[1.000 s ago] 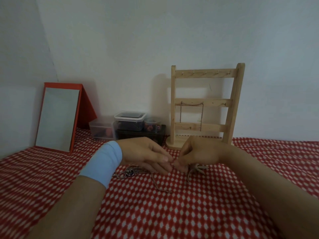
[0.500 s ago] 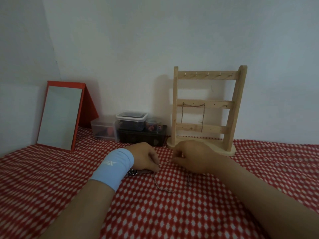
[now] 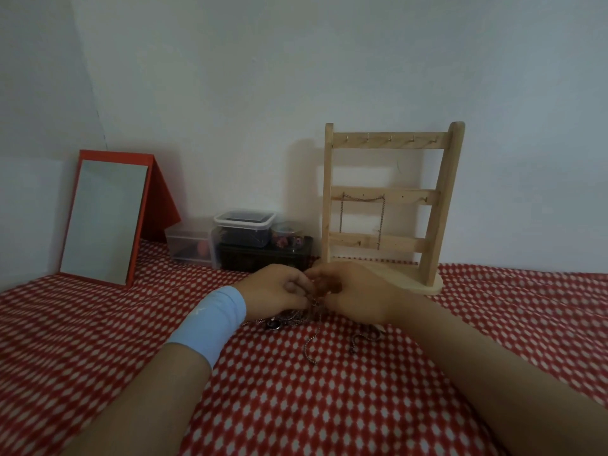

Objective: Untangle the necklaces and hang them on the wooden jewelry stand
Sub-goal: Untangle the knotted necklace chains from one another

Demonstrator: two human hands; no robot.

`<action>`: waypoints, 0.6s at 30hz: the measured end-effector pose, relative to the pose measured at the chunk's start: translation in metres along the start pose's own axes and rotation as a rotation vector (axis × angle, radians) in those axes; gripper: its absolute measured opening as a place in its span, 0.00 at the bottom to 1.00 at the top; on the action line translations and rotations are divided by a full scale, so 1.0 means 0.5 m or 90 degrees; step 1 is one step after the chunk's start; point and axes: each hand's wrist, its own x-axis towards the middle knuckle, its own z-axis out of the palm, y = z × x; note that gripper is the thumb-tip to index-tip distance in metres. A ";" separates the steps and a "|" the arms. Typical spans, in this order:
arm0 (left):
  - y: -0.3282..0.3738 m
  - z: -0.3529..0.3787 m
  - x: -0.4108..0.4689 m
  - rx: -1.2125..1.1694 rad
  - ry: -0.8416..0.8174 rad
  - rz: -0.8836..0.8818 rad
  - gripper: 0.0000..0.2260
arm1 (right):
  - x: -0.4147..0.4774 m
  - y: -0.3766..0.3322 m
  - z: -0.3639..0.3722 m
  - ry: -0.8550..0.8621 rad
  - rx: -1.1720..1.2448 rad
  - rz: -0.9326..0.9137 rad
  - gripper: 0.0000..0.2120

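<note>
Left hand [image 3: 279, 291] and right hand [image 3: 358, 296] pinch tangled necklaces [image 3: 293, 319] between them.

The chains [image 3: 297, 319] I work at are dull grey metal, lying on matt checked cloth [image 3: 329, 406]. My stand [image 3: 443, 205] is pale, unvarnished wood; the boxes [image 3: 244, 220] are clear plastic.

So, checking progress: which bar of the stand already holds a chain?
The middle bar: a chain hangs from it; top bar and bottom bar carry none.
</note>
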 end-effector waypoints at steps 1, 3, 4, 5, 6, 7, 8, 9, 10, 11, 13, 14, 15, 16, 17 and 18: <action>-0.002 0.000 0.001 -0.009 0.012 0.005 0.10 | 0.001 0.003 0.002 -0.005 0.028 0.006 0.23; -0.005 0.000 0.002 -0.028 0.035 0.011 0.10 | 0.001 0.013 0.005 -0.010 0.088 0.029 0.21; -0.006 0.001 0.003 -0.038 0.042 0.014 0.10 | 0.000 0.019 0.004 -0.010 0.120 0.037 0.20; -0.007 0.002 0.005 -0.047 0.046 0.018 0.09 | -0.001 0.024 0.004 -0.007 0.143 0.039 0.18; -0.008 0.002 0.005 -0.054 0.049 0.021 0.09 | -0.003 0.027 0.003 0.001 0.155 0.037 0.15; -0.008 0.002 0.005 -0.062 0.057 0.024 0.08 | -0.003 0.029 0.003 0.010 0.167 0.034 0.13; -0.008 0.003 0.006 -0.072 0.069 0.024 0.07 | -0.003 0.030 0.003 0.019 0.188 0.035 0.11; -0.009 0.003 0.008 -0.085 0.084 0.021 0.07 | -0.003 0.031 0.004 0.027 0.218 0.037 0.10; -0.007 0.003 0.009 -0.103 0.095 0.017 0.06 | -0.003 0.032 0.005 0.033 0.247 0.041 0.10; -0.006 0.003 0.011 -0.119 0.102 0.010 0.06 | -0.003 0.030 0.006 0.037 0.272 0.042 0.11; -0.003 0.002 0.010 -0.123 0.105 -0.010 0.06 | -0.004 0.026 0.006 0.037 0.297 0.054 0.12; -0.002 0.002 0.009 -0.106 0.105 -0.016 0.07 | -0.005 0.022 0.004 0.035 0.299 0.064 0.13; 0.000 0.004 0.009 -0.080 0.106 -0.017 0.07 | -0.007 0.017 0.005 0.031 0.295 0.074 0.13; 0.000 0.006 0.009 -0.055 0.112 -0.017 0.07 | -0.009 0.013 0.008 0.030 0.279 0.079 0.12; 0.000 0.007 0.009 -0.035 0.125 -0.015 0.07 | -0.007 0.012 0.011 0.035 0.253 0.080 0.12; -0.001 0.009 0.011 -0.024 0.139 -0.011 0.07 | -0.005 0.013 0.015 0.047 0.222 0.076 0.11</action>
